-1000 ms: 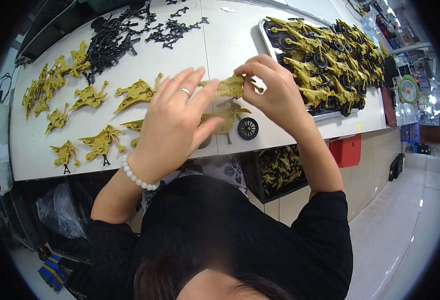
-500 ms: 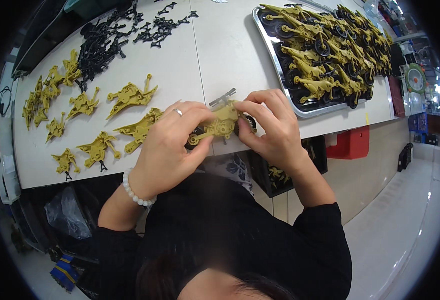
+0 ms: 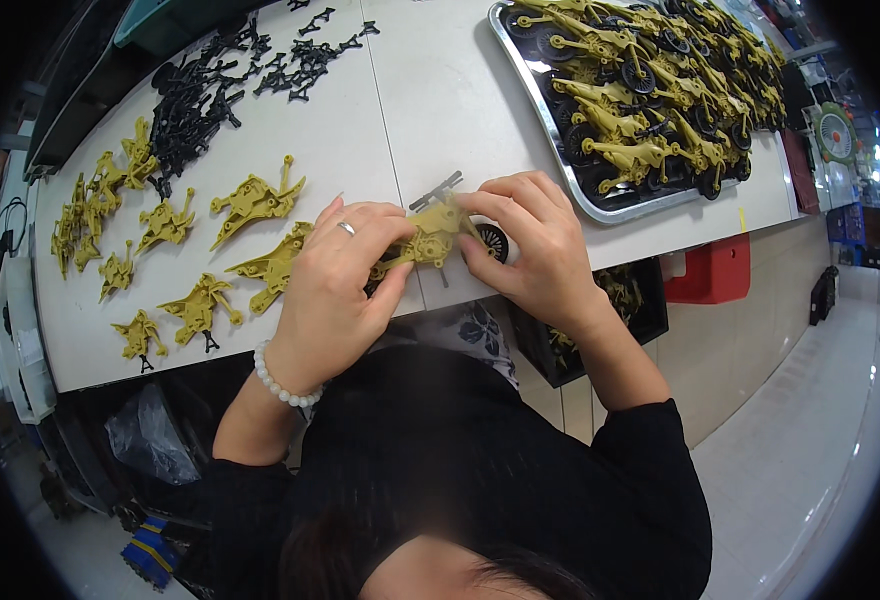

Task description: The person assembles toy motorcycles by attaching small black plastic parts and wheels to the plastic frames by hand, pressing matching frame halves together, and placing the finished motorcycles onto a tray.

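Tabletop (image 3: 450, 110) under toy motorbike (image 3: 428, 246), glossy floor (image 3: 775, 430) at right

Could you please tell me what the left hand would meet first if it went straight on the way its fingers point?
The left hand would first meet the yellow toy motorbike, which it seems to touch; the right hand looks next, though depth is unclear.

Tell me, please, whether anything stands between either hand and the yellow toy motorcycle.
Nothing visible does: the left hand and the right hand hold the yellow toy motorcycle from opposite ends. The nearest loose yellow part lies on the left hand's outer side, not in between.
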Demonstrator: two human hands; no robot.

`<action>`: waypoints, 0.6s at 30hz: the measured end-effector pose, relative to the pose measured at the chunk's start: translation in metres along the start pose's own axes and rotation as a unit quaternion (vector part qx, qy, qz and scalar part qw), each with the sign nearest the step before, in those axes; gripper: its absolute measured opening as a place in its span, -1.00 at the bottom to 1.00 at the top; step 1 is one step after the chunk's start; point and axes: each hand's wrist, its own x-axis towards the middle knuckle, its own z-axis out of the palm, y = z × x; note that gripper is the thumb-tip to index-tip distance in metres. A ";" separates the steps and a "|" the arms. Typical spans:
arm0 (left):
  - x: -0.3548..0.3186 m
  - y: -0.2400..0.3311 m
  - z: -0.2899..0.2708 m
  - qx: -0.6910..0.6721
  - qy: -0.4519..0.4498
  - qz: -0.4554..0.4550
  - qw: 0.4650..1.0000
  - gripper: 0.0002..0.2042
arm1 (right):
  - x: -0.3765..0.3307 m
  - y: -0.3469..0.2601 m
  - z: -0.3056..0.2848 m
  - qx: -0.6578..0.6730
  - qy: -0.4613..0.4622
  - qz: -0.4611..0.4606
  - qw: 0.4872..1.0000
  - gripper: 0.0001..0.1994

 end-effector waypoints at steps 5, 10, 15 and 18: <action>0.000 0.001 0.001 0.005 -0.002 0.006 1.000 -0.76 | -0.002 0.000 -0.001 0.010 -0.004 0.010 1.000 -0.71; -0.001 -0.001 0.003 0.033 -0.009 0.013 0.999 -0.77 | -0.003 -0.002 0.001 0.009 -0.008 0.018 1.000 -0.70; -0.001 0.001 0.001 0.029 -0.012 0.007 0.999 -0.79 | -0.002 -0.002 0.001 0.018 -0.010 0.027 0.999 -0.69; 0.000 0.000 0.004 0.029 -0.006 0.014 0.999 -0.78 | -0.003 0.000 0.004 0.017 -0.007 0.029 0.999 -0.69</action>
